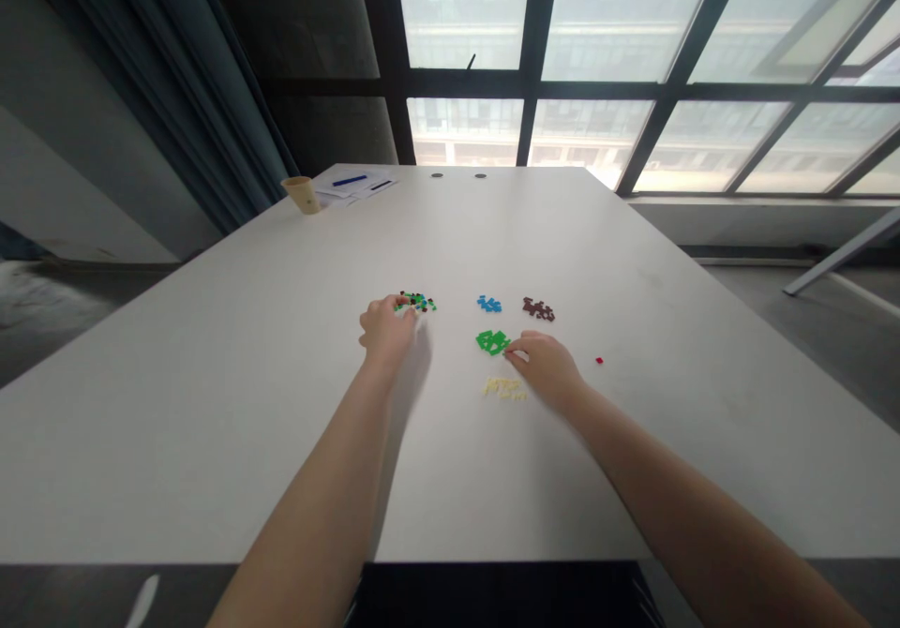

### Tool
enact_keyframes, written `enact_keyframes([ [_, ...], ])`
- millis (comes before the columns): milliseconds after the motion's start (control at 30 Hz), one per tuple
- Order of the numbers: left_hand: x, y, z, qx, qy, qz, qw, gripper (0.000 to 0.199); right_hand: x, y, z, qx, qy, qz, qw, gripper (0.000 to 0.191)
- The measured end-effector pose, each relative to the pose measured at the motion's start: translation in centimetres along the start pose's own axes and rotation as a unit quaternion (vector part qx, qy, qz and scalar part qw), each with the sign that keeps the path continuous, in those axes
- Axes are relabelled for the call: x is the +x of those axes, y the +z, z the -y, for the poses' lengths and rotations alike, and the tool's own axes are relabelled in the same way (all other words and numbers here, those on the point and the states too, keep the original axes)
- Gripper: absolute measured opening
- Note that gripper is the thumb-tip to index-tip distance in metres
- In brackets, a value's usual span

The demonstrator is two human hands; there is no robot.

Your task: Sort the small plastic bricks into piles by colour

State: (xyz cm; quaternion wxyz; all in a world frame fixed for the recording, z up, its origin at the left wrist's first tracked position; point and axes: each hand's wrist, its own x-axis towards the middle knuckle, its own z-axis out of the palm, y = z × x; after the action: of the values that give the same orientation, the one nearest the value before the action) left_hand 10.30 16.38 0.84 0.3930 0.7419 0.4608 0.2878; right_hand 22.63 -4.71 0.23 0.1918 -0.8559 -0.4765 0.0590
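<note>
Small pieces in coloured piles
On the desk (548,234), a mixed pile (420,302) lies left of blue (489,304), dark brown (538,309), green (492,342) and pale yellow (504,388) piles; one red piece (599,360) lies apart, far right.

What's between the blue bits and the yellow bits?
The green pieces lie between the blue pieces and the yellow pieces, with the right hand beside them, in the head view.

the white table (548,234) lies open beyond the blue pile (489,305) — the tan cup (302,196) obstructs far left.
</note>
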Motion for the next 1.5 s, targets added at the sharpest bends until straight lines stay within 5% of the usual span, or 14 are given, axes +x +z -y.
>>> enact_keyframes([
  [100,-0.4,0.0,0.4,0.206,-0.014,-0.026,0.978,0.024,0.1,0.2,0.3,-0.016,-0.008,-0.004,1.0,0.021],
  [233,-0.6,0.3,0.8,0.284,-0.006,0.011,0.959,0.033,0.2,0.4,0.1,-0.012,-0.019,-0.02,1.0,0.022],
  [567,0.9,1.0,2.3,0.285,0.107,0.055,0.951,0.025,0.5,-1.9,-3.1,0.067,-0.006,-0.192,0.979,0.021],
  [1000,0.4,0.8,1.3,0.249,0.127,0.033,0.96,0.036,0.2,-1.7,-2.6,0.099,-0.035,-0.181,0.978,0.02],
  [1300,-1.0,0.6,-0.4,0.094,0.138,0.029,0.986,0.023,0.0,-2.0,-2.1,0.103,-0.039,-0.19,0.976,0.019],
  [1400,-2.1,1.5,-1.1,-0.042,0.121,0.088,0.988,0.013,-0.1,-2.0,-2.0,0.107,-0.043,-0.19,0.975,0.019],
  [1500,-3.2,2.4,-1.9,-0.218,0.049,0.171,0.959,0.013,-0.2,-2.1,-1.9,0.113,-0.05,-0.186,0.975,0.019],
])
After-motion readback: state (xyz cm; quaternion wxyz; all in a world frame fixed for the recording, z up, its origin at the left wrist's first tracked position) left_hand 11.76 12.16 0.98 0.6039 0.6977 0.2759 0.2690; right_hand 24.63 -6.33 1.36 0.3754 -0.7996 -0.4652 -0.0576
